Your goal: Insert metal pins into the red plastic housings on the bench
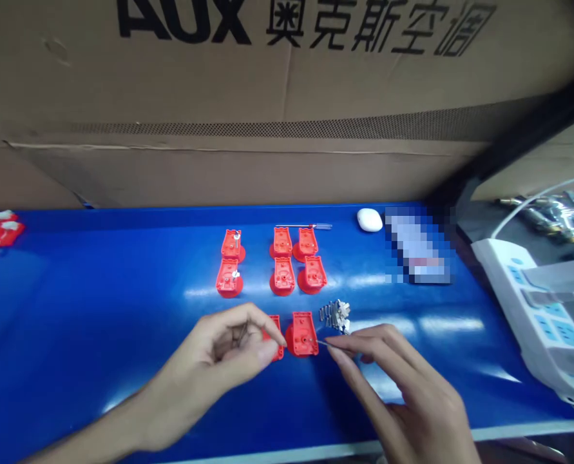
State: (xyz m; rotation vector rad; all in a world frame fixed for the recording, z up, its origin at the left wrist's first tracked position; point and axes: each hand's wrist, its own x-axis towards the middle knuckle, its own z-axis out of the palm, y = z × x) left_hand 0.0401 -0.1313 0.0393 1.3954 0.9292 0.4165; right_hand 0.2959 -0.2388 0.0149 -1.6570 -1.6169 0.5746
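My right hand [397,380] pinches a thin metal piece [323,343] between thumb and forefinger. Its tip reaches the right side of an open red plastic housing [303,332] with a round flange. Just left of that, my left hand [229,361] has curled fingers, thumb and forefinger close together; whatever they may hold is hidden. Behind its fingertips, another red housing [276,319] is partly covered. A small pile of metal parts [337,314] lies beyond my right fingertips.
Several red housings [283,274] stand farther back; two on the left, including one housing [229,277], carry small metal parts. Behind them lies a screwdriver [320,226]. A white case [369,220] and a blurred flat object [419,248] sit back right, a power strip [533,309] at right, cardboard [248,177] behind.
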